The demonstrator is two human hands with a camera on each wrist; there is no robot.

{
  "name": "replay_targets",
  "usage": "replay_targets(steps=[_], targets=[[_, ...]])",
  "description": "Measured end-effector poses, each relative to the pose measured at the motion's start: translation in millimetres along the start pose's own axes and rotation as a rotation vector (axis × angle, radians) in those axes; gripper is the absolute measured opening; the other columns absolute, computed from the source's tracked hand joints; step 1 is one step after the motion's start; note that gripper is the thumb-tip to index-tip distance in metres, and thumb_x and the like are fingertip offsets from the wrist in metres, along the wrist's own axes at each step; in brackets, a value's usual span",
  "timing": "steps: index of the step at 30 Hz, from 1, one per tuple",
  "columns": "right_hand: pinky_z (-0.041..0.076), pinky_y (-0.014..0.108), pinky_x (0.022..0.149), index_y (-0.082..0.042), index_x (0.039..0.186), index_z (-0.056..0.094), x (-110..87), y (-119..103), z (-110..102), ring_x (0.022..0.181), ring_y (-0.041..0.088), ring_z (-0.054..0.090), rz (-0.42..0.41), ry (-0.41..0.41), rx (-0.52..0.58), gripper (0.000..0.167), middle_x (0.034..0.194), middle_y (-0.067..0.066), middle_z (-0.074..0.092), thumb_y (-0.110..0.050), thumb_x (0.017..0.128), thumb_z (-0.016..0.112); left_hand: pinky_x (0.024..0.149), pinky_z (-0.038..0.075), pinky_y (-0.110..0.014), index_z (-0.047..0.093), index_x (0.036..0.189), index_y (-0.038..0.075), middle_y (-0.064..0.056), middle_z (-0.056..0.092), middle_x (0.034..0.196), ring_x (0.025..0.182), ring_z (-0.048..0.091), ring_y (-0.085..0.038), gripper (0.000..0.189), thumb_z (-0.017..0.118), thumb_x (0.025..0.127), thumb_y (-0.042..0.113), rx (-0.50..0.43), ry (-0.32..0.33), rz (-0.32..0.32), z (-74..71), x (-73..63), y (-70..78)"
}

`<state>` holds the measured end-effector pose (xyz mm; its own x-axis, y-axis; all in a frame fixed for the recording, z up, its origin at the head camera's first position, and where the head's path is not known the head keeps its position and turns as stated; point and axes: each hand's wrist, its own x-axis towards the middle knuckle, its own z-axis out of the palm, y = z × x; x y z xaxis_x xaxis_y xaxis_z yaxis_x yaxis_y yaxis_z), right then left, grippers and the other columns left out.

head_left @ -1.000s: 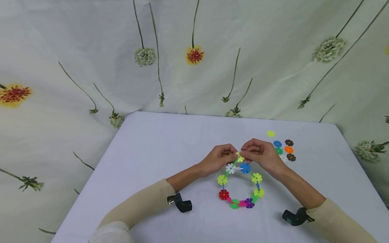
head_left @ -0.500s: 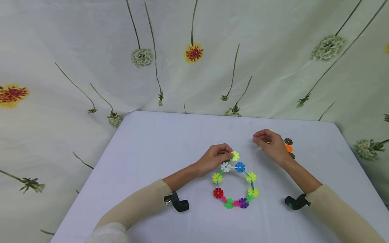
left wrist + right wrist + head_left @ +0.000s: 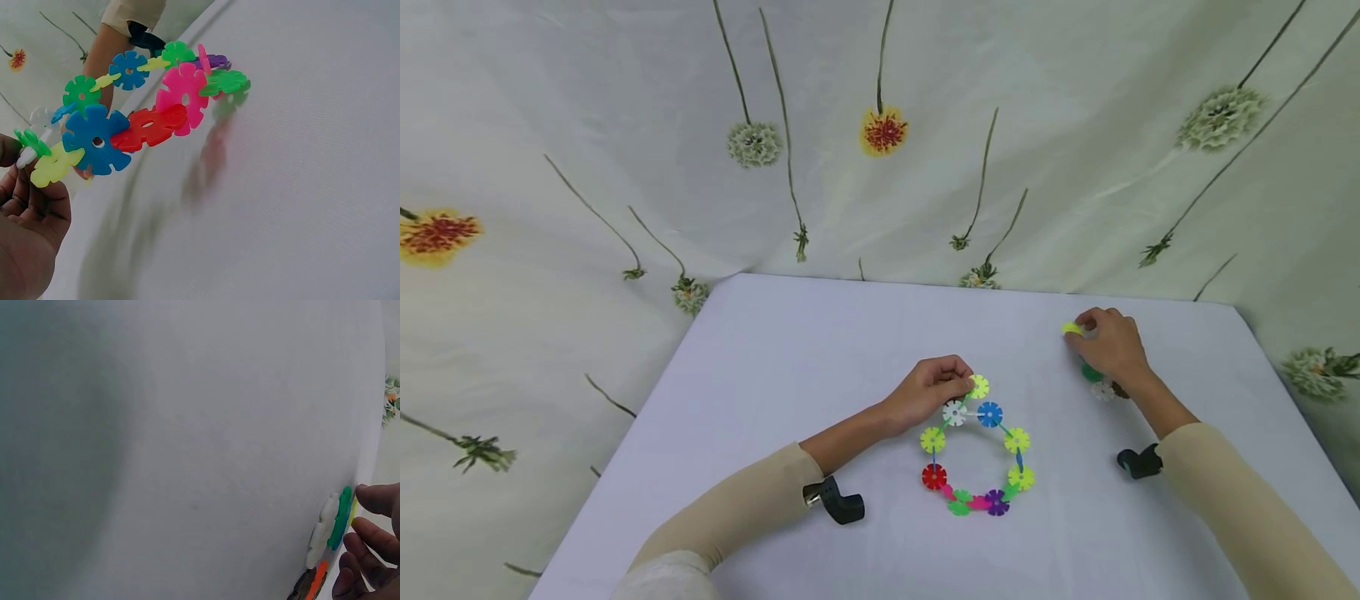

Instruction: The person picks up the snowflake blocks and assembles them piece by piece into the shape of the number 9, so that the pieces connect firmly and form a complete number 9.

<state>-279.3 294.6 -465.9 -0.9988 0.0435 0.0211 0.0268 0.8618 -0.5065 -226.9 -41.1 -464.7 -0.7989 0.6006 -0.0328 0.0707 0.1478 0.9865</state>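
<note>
My left hand [image 3: 928,390] pinches a ring of interlocking plastic snowflake discs [image 3: 990,414] by its upper left part, beside a yellow disc [image 3: 979,386]. In the left wrist view the ring [image 3: 97,140] is tilted above the white cloth, its blue, red, pink, green and yellow discs slotted edge to edge. At the back right, my right hand [image 3: 1112,343] has thumb and fingertips on both sides of a loose yellow snowflake disc [image 3: 1071,328]. The right wrist view shows that disc [image 3: 354,511] as a thin yellow edge between thumb and finger.
Under the right hand lie loose green [image 3: 1092,372], white [image 3: 1103,390] and brown [image 3: 1120,390] discs; the hand hides others. In the right wrist view an orange disc [image 3: 317,581] shows too. A flower-patterned cloth [image 3: 820,192] hangs behind the table.
My right hand has left the ring and moved right and back to the loose yellow disc, taking it between thumb and fingers. My left hand still holds the ring, shifted slightly left.
</note>
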Motion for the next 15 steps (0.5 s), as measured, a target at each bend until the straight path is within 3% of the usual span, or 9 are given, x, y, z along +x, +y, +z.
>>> replay_targets(steps=[6, 11, 15], targets=[[0.046, 0.06, 0.098, 0.009, 0.127, 0.057, 4.4, 3.4, 3.1, 0.116, 0.048, 0.054, -0.001, -0.017, 0.038, 0.04, 0.124, 0.031, 0.06, -0.021, 0.102, 0.066, 0.08, 0.051, -0.018, 0.066, 0.119, -0.001, 0.002, 0.064, 0.095, 0.085, 0.057, -0.009, 0.022, 0.057, 0.11, 0.017, 0.006, -0.001, 0.008, 0.5, -0.2, -0.2], [0.052, 0.049, 0.085, -0.002, 0.125, 0.054, 4.6, 2.1, 5.3, 0.104, 0.04, 0.064, -0.034, -0.015, 0.095, 0.026, 0.117, 0.028, 0.068, -0.013, 0.103, 0.065, 0.079, 0.051, -0.018, 0.066, 0.119, 0.0, 0.002, 0.063, 0.095, 0.085, 0.056, -0.009, 0.022, 0.057, 0.11, 0.017, 0.006, 0.0, 0.006, 0.3, 0.3, -1.7], [0.052, 0.046, 0.084, -0.008, 0.124, 0.056, 3.7, 1.6, 8.7, 0.102, 0.039, 0.067, -0.058, 0.004, 0.115, 0.02, 0.117, 0.027, 0.072, -0.01, 0.105, 0.064, 0.079, 0.051, -0.018, 0.066, 0.119, -0.001, 0.002, 0.064, 0.095, 0.085, 0.056, -0.009, 0.022, 0.057, 0.11, 0.017, 0.01, 0.003, 0.003, 0.4, 0.3, -1.9]])
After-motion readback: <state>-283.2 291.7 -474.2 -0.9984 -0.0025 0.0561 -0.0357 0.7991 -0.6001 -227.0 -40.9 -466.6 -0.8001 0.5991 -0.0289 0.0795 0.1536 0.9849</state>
